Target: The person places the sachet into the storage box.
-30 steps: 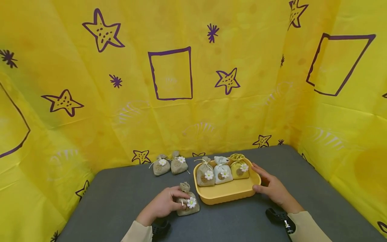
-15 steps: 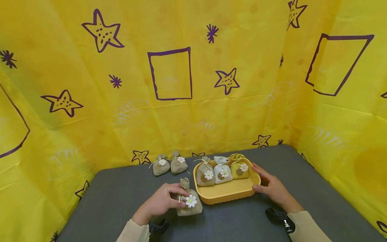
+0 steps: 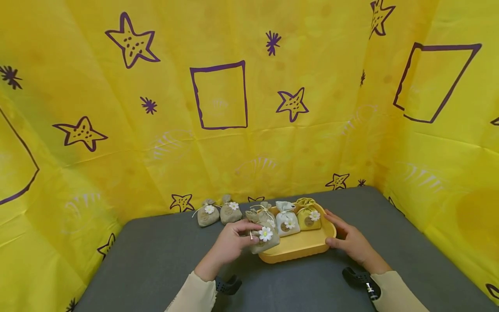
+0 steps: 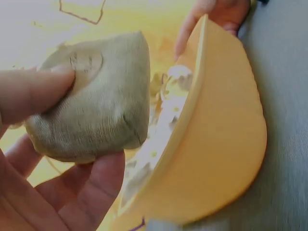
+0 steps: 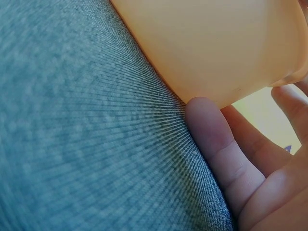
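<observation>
Landmark: the yellow tray on the grey table.
Left hand: we pinch a beige sachet with a daisy, thumb and fingers curled round it, over the tray's left rim.
Right hand: fingers fairly straight, resting against the tray's right wall, steadying it.
In the tray: a beige pouch partly hidden behind our sachet, a white pouch, a yellow pouch.
Left of the tray: two beige pouches.
Doing it well, we judge: lift clear of the rim, set it upright in the free front space, daisy forward.
</observation>
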Available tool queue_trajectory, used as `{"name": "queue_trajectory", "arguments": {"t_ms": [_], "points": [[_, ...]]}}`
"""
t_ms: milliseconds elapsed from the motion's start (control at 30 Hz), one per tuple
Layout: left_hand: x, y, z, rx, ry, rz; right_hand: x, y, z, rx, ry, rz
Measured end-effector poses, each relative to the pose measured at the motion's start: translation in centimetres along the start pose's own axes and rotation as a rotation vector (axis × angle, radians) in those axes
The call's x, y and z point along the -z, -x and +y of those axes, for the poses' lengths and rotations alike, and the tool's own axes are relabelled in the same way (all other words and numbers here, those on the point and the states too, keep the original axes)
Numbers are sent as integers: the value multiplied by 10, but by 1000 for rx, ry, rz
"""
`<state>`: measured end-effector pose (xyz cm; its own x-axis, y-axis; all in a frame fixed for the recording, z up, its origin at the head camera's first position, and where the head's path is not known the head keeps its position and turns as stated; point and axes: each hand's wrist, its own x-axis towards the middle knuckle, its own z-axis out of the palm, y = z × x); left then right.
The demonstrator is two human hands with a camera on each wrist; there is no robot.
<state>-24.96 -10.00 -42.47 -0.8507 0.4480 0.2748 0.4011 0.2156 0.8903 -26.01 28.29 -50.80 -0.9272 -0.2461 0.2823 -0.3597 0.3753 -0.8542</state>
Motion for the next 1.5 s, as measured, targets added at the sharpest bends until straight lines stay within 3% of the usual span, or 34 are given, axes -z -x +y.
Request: {"name": "queue_trajectory", "arguments": {"t_ms": [300, 467, 733, 1100, 1500], "points": [[-43, -31, -1, 42, 21, -20, 0, 0, 2, 10, 11, 5], [-66, -48, -2, 99, 48, -30, 1, 1, 2, 17, -1, 3], [-99, -65, -6, 164, -57, -35, 2, 0, 2, 30, 19, 6], [-118, -83, -9, 225, -109, -16, 2, 0, 4, 49, -3, 9], [-127, -93, -13, 156, -215, -66, 1, 0, 3, 44, -28, 8]]}}
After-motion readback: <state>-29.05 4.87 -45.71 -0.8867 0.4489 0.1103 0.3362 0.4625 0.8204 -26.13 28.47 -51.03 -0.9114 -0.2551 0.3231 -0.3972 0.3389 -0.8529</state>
